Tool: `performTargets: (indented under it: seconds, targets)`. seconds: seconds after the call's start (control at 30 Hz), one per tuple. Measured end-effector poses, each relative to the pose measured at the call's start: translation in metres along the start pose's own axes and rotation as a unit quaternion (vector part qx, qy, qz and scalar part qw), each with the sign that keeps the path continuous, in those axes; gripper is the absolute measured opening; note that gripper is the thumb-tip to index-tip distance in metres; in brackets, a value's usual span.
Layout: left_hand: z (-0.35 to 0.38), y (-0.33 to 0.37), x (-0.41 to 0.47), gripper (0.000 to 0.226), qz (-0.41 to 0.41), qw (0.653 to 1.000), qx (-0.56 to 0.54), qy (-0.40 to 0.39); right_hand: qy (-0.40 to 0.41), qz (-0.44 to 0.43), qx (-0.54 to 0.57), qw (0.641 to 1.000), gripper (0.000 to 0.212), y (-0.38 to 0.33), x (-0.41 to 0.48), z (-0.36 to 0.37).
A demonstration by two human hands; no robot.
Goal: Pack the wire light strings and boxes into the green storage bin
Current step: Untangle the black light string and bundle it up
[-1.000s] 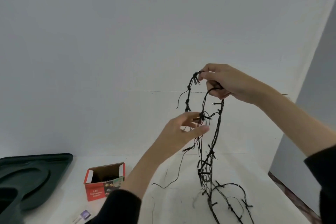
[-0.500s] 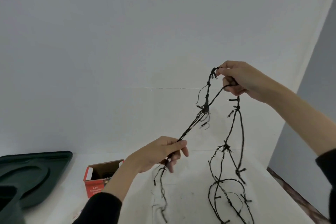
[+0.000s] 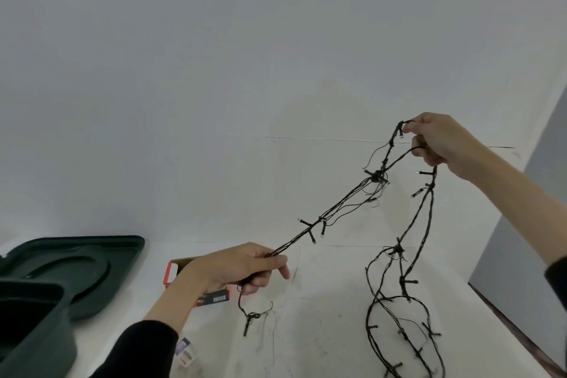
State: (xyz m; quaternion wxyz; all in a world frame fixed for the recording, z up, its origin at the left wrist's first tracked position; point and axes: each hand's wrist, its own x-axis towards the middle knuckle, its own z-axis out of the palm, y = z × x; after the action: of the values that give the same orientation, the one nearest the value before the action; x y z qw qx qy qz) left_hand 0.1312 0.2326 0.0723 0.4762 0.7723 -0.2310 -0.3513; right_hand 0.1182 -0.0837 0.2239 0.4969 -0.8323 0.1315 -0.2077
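A black wire light string (image 3: 340, 212) stretches taut between my two hands above the white table. My left hand (image 3: 236, 267) grips its lower stretch, and a short end dangles below the fist. My right hand (image 3: 435, 138) pinches the upper end, raised at the right. From there a long loop hangs down and piles on the table at the lower right. The red light box (image 3: 211, 298) lies open behind my left wrist, mostly hidden. The green storage bin (image 3: 33, 328) stands at the lower left edge.
The bin's dark green lid (image 3: 76, 267) lies flat on the table just behind the bin. A small printed tag (image 3: 184, 353) lies by my left sleeve. The white table (image 3: 322, 331) ends at the right in a dark edge, with a wall behind.
My left hand closed on the string and pulled it down and left, drawing that stretch taut. My right hand moved right and slightly up with the upper end.
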Motion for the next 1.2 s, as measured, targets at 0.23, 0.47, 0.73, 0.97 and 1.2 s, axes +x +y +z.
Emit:
performTargets:
  seconds: [0.23,0.47,0.73,0.97,1.2]
  targets:
    - [-0.011,-0.020,-0.009,0.025,-0.002,0.993,-0.116,0.018,-0.049,0.027,-0.090,0.994,0.014,0.033,-0.002,-0.009]
    - [-0.010,0.016,0.002,0.027,0.051,0.982,-0.177,0.049,-0.035,-0.040,-0.001,0.999,0.020,0.023,-0.014,-0.009]
    - [0.007,0.028,0.025,0.030,0.004,0.981,-0.172,0.091,-0.168,-0.142,0.014,0.976,0.024,-0.041,-0.057,-0.009]
    - [0.019,0.051,0.028,0.028,0.053,0.969,-0.239,0.039,-0.308,-0.105,0.041,0.945,0.030,-0.045,-0.077,0.027]
    - [0.021,0.068,0.015,0.024,0.033,0.954,-0.298,-0.017,-0.254,-0.061,-0.077,0.962,0.018,-0.003,-0.067,0.039]
